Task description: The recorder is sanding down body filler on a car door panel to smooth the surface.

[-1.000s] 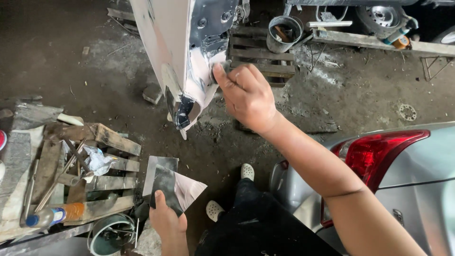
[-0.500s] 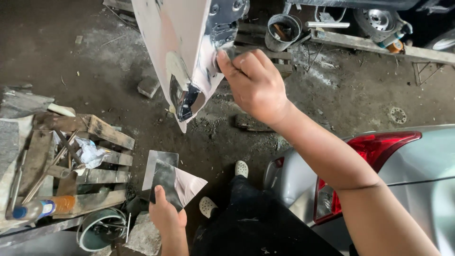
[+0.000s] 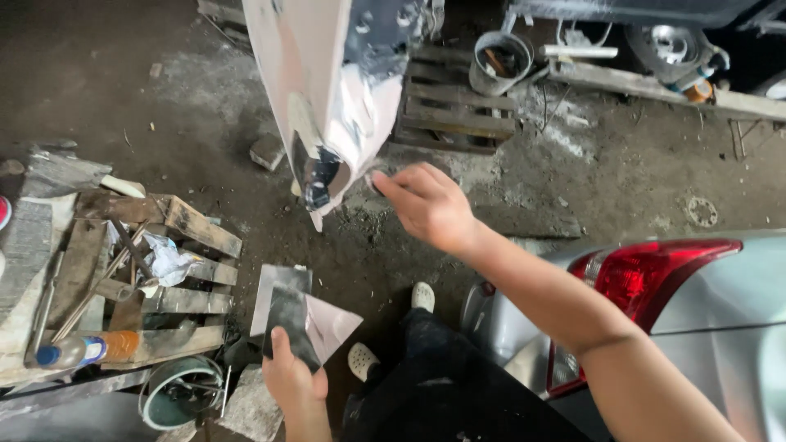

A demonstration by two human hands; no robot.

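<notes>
Two hands work here: the right hand, fingers pinched together, presses at the lower edge of an upright white car panel; the left hand grips sandpaper sheets low, beside a wooden pallet.

A car body repair workshop, rough and dirty; bare, stained concrete floor; silver car with red tail light at right; a detached, filler-patched body panel standing upright; wooden pallets, metal buckets, scattered tools.
</notes>
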